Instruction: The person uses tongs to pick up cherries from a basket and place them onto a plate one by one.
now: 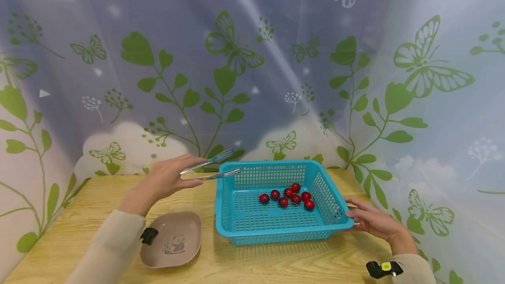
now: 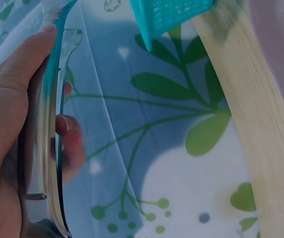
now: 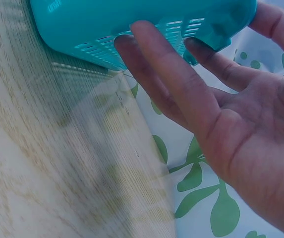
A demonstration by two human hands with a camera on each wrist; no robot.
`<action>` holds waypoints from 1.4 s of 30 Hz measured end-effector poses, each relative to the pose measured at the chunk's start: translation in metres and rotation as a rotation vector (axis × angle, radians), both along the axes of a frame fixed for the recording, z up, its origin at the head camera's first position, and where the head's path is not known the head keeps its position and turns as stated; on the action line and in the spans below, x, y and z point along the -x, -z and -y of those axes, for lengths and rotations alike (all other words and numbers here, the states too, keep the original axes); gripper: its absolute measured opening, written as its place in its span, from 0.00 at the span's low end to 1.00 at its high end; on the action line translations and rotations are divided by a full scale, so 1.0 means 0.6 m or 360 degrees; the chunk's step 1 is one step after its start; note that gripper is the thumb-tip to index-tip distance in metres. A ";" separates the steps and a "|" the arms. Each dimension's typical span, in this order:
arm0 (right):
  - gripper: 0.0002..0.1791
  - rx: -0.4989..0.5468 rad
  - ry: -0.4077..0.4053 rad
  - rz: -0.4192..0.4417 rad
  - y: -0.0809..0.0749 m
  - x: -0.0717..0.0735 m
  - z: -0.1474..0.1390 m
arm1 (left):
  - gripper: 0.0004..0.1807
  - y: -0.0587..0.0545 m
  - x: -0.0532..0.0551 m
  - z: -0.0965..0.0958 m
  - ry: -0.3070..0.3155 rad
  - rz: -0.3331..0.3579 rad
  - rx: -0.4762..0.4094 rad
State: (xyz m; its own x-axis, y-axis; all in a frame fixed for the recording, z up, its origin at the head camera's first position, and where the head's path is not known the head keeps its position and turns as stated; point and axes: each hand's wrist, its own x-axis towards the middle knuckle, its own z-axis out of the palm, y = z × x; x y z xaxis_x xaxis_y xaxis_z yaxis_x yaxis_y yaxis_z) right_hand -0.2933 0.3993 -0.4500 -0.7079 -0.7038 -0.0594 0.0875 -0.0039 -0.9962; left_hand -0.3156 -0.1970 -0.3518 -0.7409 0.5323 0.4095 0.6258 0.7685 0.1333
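My left hand [image 1: 167, 181] holds a pair of metal tongs [image 1: 205, 177], also close up in the left wrist view [image 2: 50, 129]. The tongs' arms are spread, and their tips reach over the left rim of a turquoise plastic basket [image 1: 282, 236]. Several glossy dark red cherries [image 1: 296, 198] lie on the basket floor, mostly in its right half, with nothing between the tongs' tips. At the basket's right front corner my right hand [image 1: 372, 218] grips the rim. In the right wrist view its fingers [image 3: 171, 74] reach under the rim and the thumb passes over it.
A pinkish-beige square dish [image 1: 189, 236] with a panda print stands left of the basket, below my left forearm. Both rest on a light wooden table [image 1: 244, 266]. A curtain [image 1: 268, 78] with butterflies and leaves hangs behind the table and along its sides.
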 end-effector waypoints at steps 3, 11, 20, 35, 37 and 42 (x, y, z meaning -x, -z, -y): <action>0.24 0.0016 -0.0009 0.0004 0.001 0.001 0.000 | 0.33 -0.004 0.003 -0.015 0.0013 0.0068 -0.0004; 0.24 0.0043 -0.0017 0.0010 -0.001 0.001 0.002 | 0.31 -0.012 0.006 -0.058 0.0130 0.0071 0.0031; 0.25 0.0015 0.0001 0.0000 -0.001 -0.002 0.002 | 0.34 -0.019 0.011 -0.108 0.0209 0.0090 0.0136; 0.24 0.0016 0.0011 -0.0006 0.001 -0.001 0.002 | 0.33 -0.025 0.022 -0.175 0.0254 0.0193 0.0259; 0.24 0.0015 0.0010 -0.0012 0.000 -0.001 0.001 | 0.33 -0.023 0.024 -0.181 0.0254 0.0190 0.0269; 0.24 0.0023 0.0001 -0.0015 -0.001 -0.001 0.000 | 0.32 -0.021 0.028 -0.199 0.0269 0.0197 0.0300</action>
State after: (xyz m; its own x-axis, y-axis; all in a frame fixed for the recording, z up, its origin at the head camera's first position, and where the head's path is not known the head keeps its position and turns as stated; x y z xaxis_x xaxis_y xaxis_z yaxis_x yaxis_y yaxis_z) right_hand -0.2928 0.3992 -0.4495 -0.7087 -0.7042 -0.0429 0.0784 -0.0182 -0.9968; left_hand -0.3325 -0.0779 -0.3391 -0.6733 0.7109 0.2031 0.7351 0.6730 0.0813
